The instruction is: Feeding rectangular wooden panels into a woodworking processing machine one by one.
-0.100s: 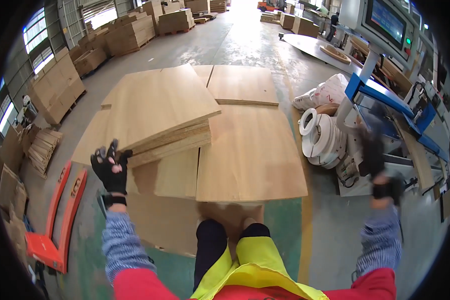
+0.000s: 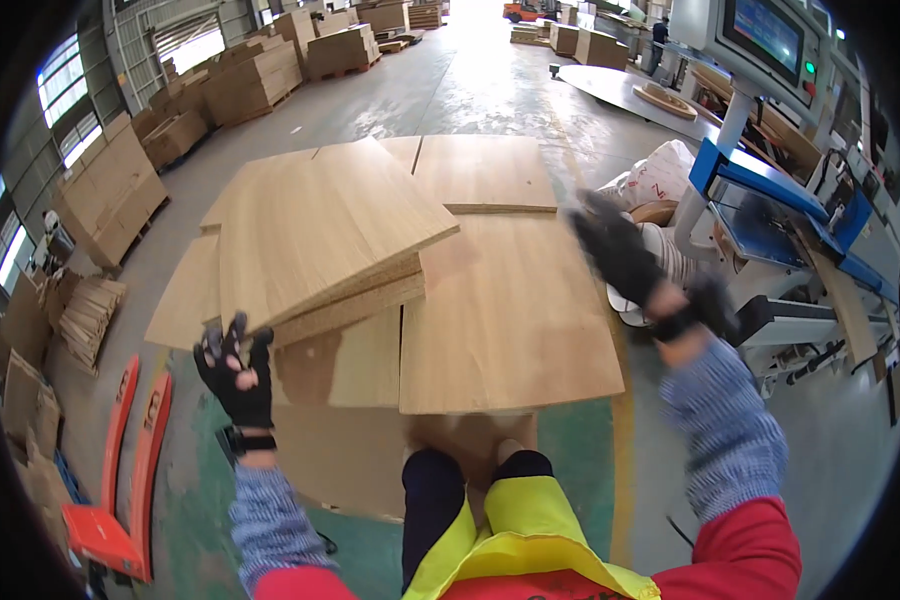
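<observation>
A pale wooden board (image 2: 320, 220) lies askew on top of several thick boards, over a low pile of similar wide panels (image 2: 510, 310). At its near left corner is my left hand (image 2: 235, 375), in a black glove, with bent fingers against the edge; the fingertips' undersides are hidden. My right hand (image 2: 615, 245), also gloved in black, hangs in the air by the pile's right side, apart from the boards. It is smeared by motion, and nothing shows clearly in it.
An orange pallet jack (image 2: 145, 470) stands at the left. On the right are white coiled rolls (image 2: 665, 255), a white sack (image 2: 660, 172), and a machine with a blue frame (image 2: 770, 180) and a control screen (image 2: 765, 35). Stacked boards (image 2: 250, 80) line the far left.
My right hand has swung left from beside the machine toward the pile. The top board has shifted slightly right, with my left hand at its corner.
</observation>
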{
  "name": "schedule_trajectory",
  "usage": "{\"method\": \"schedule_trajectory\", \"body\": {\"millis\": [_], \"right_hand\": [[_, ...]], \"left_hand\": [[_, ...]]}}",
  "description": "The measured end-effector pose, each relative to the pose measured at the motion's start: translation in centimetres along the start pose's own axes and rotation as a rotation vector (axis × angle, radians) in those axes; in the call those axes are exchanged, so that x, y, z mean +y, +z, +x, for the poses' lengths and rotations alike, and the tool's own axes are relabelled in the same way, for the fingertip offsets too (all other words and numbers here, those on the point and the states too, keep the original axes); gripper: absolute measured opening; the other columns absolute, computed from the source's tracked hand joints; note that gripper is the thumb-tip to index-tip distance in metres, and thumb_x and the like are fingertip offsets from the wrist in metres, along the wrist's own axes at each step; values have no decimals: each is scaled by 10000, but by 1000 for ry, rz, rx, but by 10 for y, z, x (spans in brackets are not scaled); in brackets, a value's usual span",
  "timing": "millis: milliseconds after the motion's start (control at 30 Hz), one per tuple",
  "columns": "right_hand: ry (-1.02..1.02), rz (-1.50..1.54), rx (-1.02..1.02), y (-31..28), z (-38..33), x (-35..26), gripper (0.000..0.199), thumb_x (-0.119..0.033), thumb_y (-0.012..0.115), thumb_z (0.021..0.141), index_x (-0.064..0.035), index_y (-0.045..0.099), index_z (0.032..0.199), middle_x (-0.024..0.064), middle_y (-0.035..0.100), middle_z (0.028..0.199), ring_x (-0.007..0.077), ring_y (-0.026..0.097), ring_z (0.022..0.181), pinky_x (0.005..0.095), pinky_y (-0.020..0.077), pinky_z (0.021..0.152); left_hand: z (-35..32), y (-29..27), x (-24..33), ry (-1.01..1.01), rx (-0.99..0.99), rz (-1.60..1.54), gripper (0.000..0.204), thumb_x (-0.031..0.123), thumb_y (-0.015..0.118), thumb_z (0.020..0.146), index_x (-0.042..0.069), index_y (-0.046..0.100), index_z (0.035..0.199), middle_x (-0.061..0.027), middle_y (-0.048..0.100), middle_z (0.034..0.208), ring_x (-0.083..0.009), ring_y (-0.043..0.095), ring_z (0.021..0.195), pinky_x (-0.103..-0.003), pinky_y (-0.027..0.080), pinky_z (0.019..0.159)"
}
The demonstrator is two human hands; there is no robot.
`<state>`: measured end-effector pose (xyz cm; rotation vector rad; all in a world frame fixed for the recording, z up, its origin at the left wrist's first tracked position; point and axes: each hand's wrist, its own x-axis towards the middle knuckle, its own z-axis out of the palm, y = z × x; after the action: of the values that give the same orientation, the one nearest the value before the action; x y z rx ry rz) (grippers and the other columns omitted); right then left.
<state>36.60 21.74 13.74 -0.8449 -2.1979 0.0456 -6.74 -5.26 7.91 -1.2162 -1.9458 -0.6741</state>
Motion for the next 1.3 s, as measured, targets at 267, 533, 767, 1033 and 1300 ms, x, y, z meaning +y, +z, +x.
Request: {"method": "schedule_trajectory", "body": {"millis": [267,533,767,1033,1300], "right_hand": [[598,1200,-529,114,80,-48,460,-352,628,840,41,572,1073,111,631,973,238,656,757,308,572,616],[946,1236,-287,-26,-96,-114,360,-346,571,875,13,542,865,84,530,695,198,583,472,277,476,422],[1040,992,187,-213,-227,-119,291,-340,561,888,-58,576,815,24,532,598,132,508,420,248,405,398],[958,1283,1145,-244,-248,-88,565,-542,359,918,-44,540,1115,110,644,989,189,631,748,253,494,607],[946,1117,773,-189,-225,-43,349,-379,380,965,-76,474,1109,156,658,803,218,632,602,317,501,518]], "left_hand": [[3,-22,4,-1022,35,-1454,343,401,488,929,67,570,941,-40,621,768,-133,593,695,-250,473,640],[-10,-53,51,-871,-624,-1829,358,251,472,909,-5,500,1158,-142,576,1113,-227,574,1034,-370,483,881],[-61,-65,196,-890,-704,-1918,310,100,554,865,-6,499,1150,-120,579,1079,-207,591,959,-344,491,866],[-35,-69,442,565,-59,-1498,354,69,623,779,-17,584,1120,-115,605,889,-241,557,824,-328,451,715],[-27,-63,524,476,-747,-2101,307,34,521,883,-16,521,1186,-116,588,1086,-186,567,911,-263,455,792]]}}
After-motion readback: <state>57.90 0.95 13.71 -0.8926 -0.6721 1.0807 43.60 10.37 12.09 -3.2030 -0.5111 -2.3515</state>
